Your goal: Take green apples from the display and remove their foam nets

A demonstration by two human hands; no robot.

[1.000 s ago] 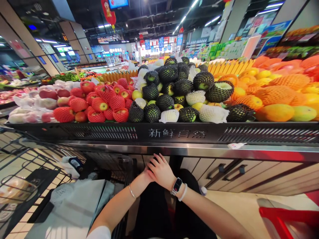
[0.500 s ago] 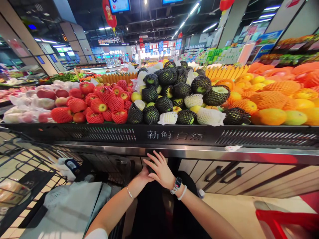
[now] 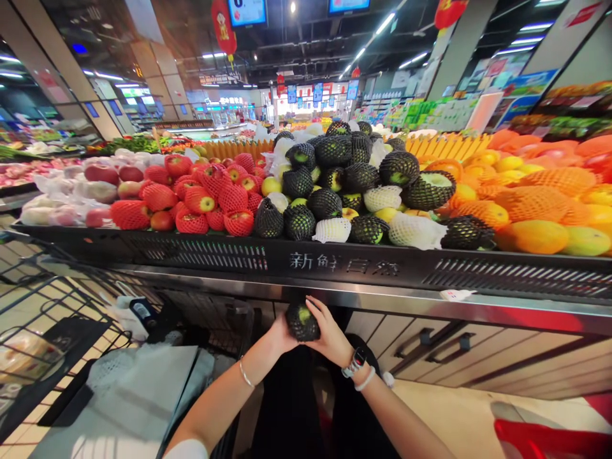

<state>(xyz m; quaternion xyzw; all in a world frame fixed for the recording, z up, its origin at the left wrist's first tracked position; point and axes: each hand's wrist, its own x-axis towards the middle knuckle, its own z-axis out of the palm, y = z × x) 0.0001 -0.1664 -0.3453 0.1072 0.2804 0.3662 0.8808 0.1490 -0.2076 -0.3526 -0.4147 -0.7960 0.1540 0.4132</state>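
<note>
Between my two hands is a round green fruit [image 3: 302,322] in a black foam net, held in front of the stand's lower edge. My left hand [image 3: 281,336] grips it from the left, its fingers partly hidden behind the net. From the right, my right hand [image 3: 331,335] is closed round its side, the fingers along the net. Just beyond, a heap of similar fruit in black nets [image 3: 329,150] rises on the display stand [image 3: 344,264], with a few white-netted fruits [image 3: 331,229] along the front.
Left of the heap lie apples in red nets [image 3: 196,197]; right of it, mangoes [image 3: 530,227] and fruit in orange nets [image 3: 540,197]. A wire shopping cart [image 3: 90,299] with a grey bag [image 3: 143,389] stands at my left. Something red [image 3: 549,440] is at the lower right.
My right hand has turned from lying over the fruit to its right side, so the black-netted fruit now shows between both hands. The view has shifted slightly.
</note>
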